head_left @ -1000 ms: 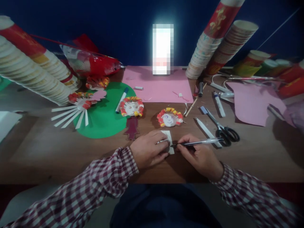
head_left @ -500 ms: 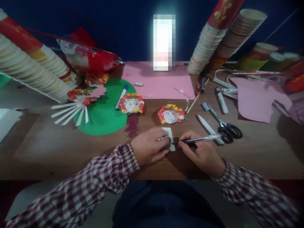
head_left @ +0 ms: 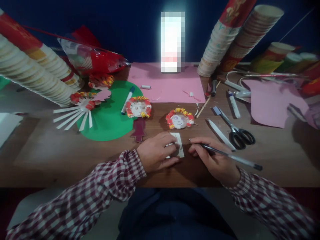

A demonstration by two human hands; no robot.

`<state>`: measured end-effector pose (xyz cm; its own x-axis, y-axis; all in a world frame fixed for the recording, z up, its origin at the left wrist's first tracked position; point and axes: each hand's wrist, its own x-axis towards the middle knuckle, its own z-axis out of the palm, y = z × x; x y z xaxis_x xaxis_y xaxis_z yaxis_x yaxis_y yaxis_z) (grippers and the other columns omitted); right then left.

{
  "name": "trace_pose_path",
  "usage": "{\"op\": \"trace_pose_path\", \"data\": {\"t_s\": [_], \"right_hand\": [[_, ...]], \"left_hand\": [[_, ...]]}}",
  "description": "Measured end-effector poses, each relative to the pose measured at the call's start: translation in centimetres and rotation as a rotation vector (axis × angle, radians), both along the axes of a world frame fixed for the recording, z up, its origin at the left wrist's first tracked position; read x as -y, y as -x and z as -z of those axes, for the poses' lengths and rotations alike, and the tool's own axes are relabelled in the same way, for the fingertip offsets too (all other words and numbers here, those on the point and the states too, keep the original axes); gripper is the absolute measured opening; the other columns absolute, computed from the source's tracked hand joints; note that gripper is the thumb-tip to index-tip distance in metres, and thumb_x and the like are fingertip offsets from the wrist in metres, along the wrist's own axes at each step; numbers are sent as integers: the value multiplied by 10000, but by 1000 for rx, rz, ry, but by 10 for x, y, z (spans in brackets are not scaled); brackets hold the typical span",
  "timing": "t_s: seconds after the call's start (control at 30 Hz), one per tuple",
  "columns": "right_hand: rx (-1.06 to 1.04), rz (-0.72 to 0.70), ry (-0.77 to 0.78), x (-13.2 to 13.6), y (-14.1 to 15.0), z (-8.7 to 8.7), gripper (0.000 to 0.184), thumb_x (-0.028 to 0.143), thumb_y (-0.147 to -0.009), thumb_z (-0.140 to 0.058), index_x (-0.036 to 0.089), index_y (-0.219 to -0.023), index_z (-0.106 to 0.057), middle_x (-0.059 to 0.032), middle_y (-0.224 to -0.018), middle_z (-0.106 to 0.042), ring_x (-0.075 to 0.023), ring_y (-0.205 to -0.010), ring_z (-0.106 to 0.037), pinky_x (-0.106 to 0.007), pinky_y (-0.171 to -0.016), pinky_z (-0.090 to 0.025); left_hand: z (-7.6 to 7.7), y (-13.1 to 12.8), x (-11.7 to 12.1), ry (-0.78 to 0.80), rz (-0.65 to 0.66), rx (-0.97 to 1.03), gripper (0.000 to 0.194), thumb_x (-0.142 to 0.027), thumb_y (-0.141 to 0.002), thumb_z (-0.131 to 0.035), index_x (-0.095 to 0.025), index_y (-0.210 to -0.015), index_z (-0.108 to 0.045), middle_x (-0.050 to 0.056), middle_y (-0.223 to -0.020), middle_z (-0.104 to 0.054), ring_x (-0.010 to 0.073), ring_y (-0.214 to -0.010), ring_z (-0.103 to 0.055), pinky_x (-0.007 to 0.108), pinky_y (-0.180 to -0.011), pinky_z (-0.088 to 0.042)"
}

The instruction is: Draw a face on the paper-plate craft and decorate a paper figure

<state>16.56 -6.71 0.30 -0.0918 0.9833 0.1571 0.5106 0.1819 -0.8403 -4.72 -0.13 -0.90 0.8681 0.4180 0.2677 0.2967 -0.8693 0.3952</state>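
My left hand (head_left: 160,151) lies over a small white piece of paper (head_left: 180,146), its fingers spread and pressing it to the table. Some thin pen lines show on the paper, partly hidden by the fingers. To the right, my right hand (head_left: 215,158) grips a clear-barrelled pen (head_left: 232,156), its tip raised off the paper and its back end pointing right. Just beyond the paper sits a paper face with a red and yellow crinkled rim (head_left: 179,121). A similar paper face (head_left: 139,108) rests to the left above a dark maroon figure-shaped cutout (head_left: 139,131).
Black-handled scissors (head_left: 236,133), a white pen-like stick (head_left: 220,135) and a marker (head_left: 233,105) lie at right. A green paper circle (head_left: 105,125) is at left, pink paper (head_left: 167,83) at the back. Tall stacks of paper cups (head_left: 220,43) stand on both sides.
The pen tip has lifted from the paper's edge, and the pen has tilted so its back end swings down to the right. My left hand stays on the paper.
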Motion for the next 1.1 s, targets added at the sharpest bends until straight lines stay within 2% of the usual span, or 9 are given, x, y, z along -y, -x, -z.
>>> {"op": "trace_pose_path", "data": {"t_s": [0.2,0.37,0.53,0.7,1.1], "right_hand": [[-36,-36,89,0,-2,1,209,271,-892,-487,191,-1081,-526,-27,-791,-663,-145,-703,-636,-269,-652,-524],[122,-40,-1,-4,-2,-1,132,288,-866,-531,221,-935,-622,-29,-875,-685,-177,-815,-640,-294,-723,-506],[223,-30,38,-5,2,-4,96,285,-847,-535,209,-895,-569,3,-693,-649,-142,-590,-602,-257,-568,-470],[232,-60,43,-4,1,-5,94,293,-865,-516,213,-904,-546,-9,-747,-662,-155,-665,-627,-251,-579,-461],[247,-69,2,-7,4,-6,53,258,-856,-534,210,-870,-554,7,-718,-640,-133,-625,-601,-235,-597,-451]], "left_hand": [[-1,-1,1,31,-47,31,201,-207,-885,-406,-157,-918,-598,97,-1036,-577,205,-994,-522,361,-888,-445],[2,-1,1,39,-41,52,176,-209,-864,-461,-165,-977,-588,93,-1042,-579,204,-995,-518,353,-876,-444],[2,-1,0,37,-33,40,175,-201,-859,-460,-165,-964,-595,88,-1037,-574,205,-979,-516,347,-869,-436],[3,-1,0,37,-32,35,175,-207,-863,-455,-163,-962,-593,88,-1044,-571,209,-989,-510,352,-885,-428],[3,-2,1,18,-45,32,175,-233,-880,-451,-164,-962,-589,89,-1020,-575,203,-965,-512,351,-863,-436]]}}
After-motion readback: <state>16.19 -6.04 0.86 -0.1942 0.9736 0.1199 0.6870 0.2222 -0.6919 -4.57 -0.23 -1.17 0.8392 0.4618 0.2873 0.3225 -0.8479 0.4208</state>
